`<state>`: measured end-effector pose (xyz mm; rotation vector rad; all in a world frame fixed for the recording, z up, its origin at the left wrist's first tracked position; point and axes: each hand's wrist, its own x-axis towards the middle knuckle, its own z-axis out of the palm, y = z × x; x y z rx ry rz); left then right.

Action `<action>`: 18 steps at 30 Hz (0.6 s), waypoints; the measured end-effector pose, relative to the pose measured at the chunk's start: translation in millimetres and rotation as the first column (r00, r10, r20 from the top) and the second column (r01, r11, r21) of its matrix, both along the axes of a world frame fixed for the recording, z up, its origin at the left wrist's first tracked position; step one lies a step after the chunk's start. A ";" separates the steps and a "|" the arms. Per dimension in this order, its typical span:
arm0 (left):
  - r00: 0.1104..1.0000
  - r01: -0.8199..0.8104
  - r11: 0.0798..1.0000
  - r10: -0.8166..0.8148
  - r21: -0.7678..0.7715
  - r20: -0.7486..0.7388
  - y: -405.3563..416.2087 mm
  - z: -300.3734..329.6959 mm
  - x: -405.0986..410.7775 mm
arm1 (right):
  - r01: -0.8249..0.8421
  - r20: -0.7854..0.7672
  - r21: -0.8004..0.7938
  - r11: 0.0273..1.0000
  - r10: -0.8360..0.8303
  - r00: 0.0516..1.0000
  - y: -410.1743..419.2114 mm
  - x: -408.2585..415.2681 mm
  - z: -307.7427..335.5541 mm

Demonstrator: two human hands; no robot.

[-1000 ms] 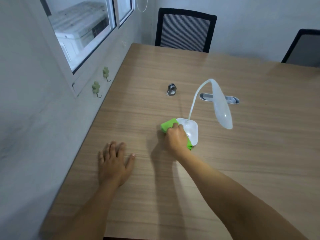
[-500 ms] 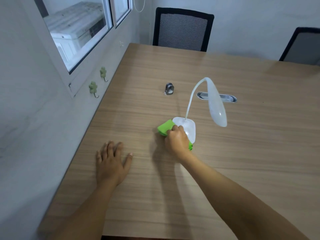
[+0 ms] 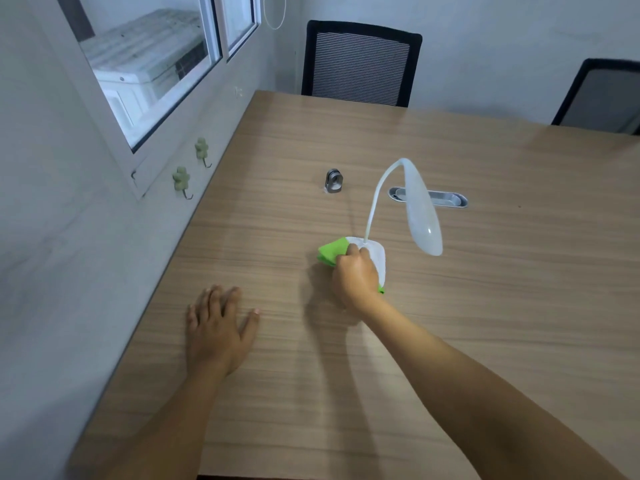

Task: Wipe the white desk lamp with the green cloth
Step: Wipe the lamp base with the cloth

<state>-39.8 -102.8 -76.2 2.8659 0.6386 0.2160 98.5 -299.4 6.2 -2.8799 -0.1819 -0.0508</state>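
While the right hand [image 3: 355, 275] presses the green cloth [image 3: 331, 251] on the base of the white desk lamp [image 3: 378, 258], its fingers are curled tight around the cloth, so its grip is closed on it. A second ago the hand sat a little lower on the base; now it has slid up toward the thin neck, and more of the cloth pokes out on the left side. That looks like a rubbing stroke, so the base is partly wiped. The neck and the long head do not look wiped yet. The left hand [image 3: 218, 329] still lies flat and spread wide on the wooden surface [image 3: 485, 306], holding nothing, well apart from the lamp.
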 end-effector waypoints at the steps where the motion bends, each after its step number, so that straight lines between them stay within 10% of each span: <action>1: 1.000 -0.001 1.000 0.001 -0.002 -0.003 0.0 0.2 0.0 | -0.083 -0.044 -0.058 0.995 0.081 0.996 7.2 -5.8 0.6; 18: 1.000 -0.007 1.000 0.007 0.023 0.020 -0.5 -1.1 0.2 | -0.047 -0.084 -0.034 0.998 0.044 0.996 67.5 13.6 23.2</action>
